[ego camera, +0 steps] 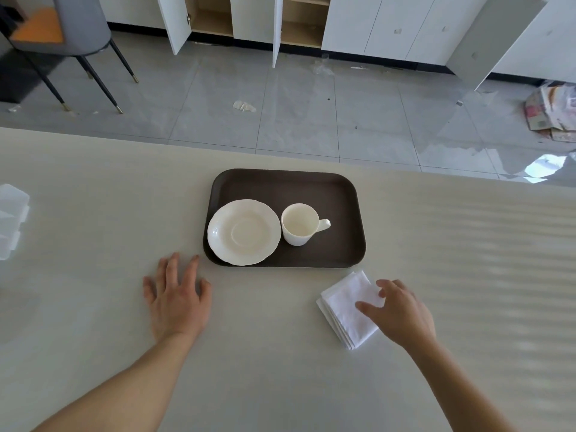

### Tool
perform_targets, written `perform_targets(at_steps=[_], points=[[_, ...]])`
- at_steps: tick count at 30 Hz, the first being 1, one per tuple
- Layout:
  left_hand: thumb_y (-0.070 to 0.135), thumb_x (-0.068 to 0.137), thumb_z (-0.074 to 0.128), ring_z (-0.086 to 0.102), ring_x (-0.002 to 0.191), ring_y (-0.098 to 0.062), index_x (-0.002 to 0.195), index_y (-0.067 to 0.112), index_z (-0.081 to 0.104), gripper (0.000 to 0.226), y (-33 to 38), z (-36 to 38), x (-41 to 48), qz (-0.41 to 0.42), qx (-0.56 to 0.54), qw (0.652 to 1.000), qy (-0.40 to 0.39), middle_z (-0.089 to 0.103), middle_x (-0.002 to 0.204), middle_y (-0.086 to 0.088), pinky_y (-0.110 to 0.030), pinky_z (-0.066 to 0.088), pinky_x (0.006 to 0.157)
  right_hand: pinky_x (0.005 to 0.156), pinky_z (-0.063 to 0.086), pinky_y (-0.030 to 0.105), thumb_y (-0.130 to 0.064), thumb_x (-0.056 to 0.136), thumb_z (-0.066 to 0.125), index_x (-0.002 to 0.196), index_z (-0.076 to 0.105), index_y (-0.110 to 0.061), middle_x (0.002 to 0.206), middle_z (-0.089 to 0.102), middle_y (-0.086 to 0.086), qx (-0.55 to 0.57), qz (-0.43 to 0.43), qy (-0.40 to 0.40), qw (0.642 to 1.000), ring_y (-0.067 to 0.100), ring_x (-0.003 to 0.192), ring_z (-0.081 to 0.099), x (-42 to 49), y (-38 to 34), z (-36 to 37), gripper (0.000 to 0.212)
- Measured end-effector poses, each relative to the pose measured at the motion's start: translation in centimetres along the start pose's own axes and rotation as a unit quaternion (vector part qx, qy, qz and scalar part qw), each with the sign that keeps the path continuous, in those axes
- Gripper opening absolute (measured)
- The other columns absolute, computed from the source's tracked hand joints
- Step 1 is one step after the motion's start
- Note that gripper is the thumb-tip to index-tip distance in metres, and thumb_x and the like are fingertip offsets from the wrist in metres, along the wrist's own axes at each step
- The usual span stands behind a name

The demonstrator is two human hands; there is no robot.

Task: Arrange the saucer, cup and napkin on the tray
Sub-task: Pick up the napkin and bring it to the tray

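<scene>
White folded napkin lies on the counter beside the brown tray holding saucer and cup; right hand, fingers spread, covers its corner. Left hand rests flat, spread.

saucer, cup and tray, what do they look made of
Saucer and cup: probably glazed ceramic, cream-white, smooth with a soft sheen; the saucer's rim is scalloped. Tray: likely plastic, matte dark brown, with rounded moulded corners.
</scene>
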State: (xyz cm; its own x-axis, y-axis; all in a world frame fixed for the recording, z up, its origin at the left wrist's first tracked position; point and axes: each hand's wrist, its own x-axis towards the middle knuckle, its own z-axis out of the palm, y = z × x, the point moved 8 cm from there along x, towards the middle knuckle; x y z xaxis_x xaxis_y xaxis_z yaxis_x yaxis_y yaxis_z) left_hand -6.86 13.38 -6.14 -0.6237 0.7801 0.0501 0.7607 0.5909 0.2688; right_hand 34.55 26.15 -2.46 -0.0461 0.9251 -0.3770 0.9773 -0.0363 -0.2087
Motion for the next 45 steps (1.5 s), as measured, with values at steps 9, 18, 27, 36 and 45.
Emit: perform_targets(at_steps=[9, 18, 27, 36, 45], points=[[0.037, 0.086, 0.036, 0.022, 0.146, -0.029, 0.137, 0.026, 0.05, 0.054, 0.0, 0.0, 0.0, 0.002, -0.006, 1.0, 0.007, 0.036, 0.152, -0.011, -0.057, 0.011, 0.119, 0.069, 0.042, 0.033, -0.06, 0.072, 0.074, 0.114, 0.053, -0.02, 0.093, 0.053, -0.004, -0.02, 0.044, -0.01, 0.999, 0.024, 0.091, 0.062, 0.2, -0.7, 0.3, 0.061], [0.037, 0.086, 0.035, 0.021, 0.146, -0.029, 0.138, 0.027, 0.048, 0.054, -0.1, 0.1, -0.1, 0.002, -0.01, 1.0, 0.01, 0.035, 0.153, -0.01, -0.056, 0.011, 0.119, 0.053, 0.04, 0.03, -0.037, 0.072, 0.079, 0.07, 0.06, -0.014, 0.066, 0.063, -0.002, 0.184, 0.063, -0.054, 0.979, 0.018, 0.061, 0.057, 0.2, -1.1, 0.7, 0.029], [0.038, 0.085, 0.033, 0.023, 0.146, -0.029, 0.138, 0.026, 0.049, 0.056, 0.0, 0.0, -0.1, -0.001, -0.009, 1.0, 0.007, 0.036, 0.153, -0.01, -0.055, 0.01, 0.119, 0.068, 0.052, 0.043, -0.017, 0.08, 0.077, 0.087, 0.067, -0.008, 0.082, 0.07, 0.014, 0.464, 0.044, 0.019, 0.885, 0.029, 0.075, 0.065, 1.3, -0.9, -4.9, 0.015], [0.037, 0.085, 0.035, 0.024, 0.146, -0.029, 0.138, 0.027, 0.049, 0.055, -0.1, 0.2, 0.0, -0.001, 0.003, 1.0, 0.001, 0.037, 0.152, -0.01, -0.056, 0.011, 0.119, 0.064, 0.057, 0.033, -0.011, 0.091, 0.063, 0.098, 0.058, -0.011, 0.095, 0.063, 0.002, 0.618, 0.126, 0.11, 0.768, 0.019, 0.087, 0.062, 7.1, -2.7, -4.4, 0.009], [0.036, 0.085, 0.034, 0.023, 0.147, -0.03, 0.139, 0.025, 0.049, 0.057, 0.2, -0.2, -0.1, -0.001, 0.008, 1.0, -0.012, 0.036, 0.153, -0.011, -0.056, 0.012, 0.119, 0.095, 0.054, 0.052, -0.018, 0.093, 0.053, 0.1, 0.052, -0.019, 0.095, 0.06, 0.0, 0.635, 0.179, 0.115, 0.743, 0.026, 0.099, 0.06, 8.9, -5.1, -0.7, 0.007]])
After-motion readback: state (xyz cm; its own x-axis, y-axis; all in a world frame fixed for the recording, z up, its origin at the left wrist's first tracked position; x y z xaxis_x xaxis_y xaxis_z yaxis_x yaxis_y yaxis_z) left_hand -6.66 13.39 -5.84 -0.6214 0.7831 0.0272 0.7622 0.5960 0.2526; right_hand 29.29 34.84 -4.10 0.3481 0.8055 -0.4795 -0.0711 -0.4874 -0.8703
